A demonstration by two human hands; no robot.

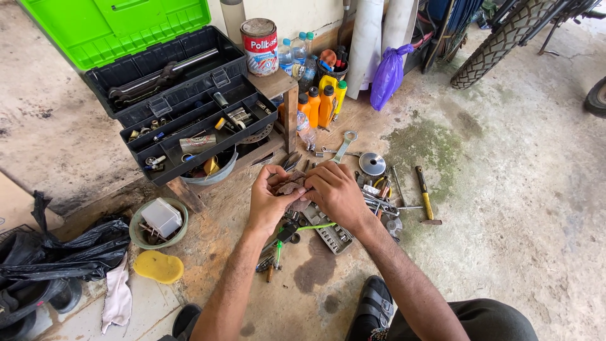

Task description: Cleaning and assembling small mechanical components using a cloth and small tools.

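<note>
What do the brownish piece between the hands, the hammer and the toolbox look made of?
Brownish piece, pinched by left hand and right hand: limp and creased, probably cloth or worn abrasive sheet. Hammer: yellow handle, perhaps plastic or painted wood; dark, apparently metal head. Toolbox: moulded plastic, matte black body, glossy green lid.

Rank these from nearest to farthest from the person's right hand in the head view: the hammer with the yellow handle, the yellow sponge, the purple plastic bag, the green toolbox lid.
From the right hand:
1. Hammer with the yellow handle, on the floor just to its right.
2. Purple plastic bag, up by the wall.
3. Yellow sponge, far left, near the bowl.
4. Green toolbox lid, top left corner.
</note>
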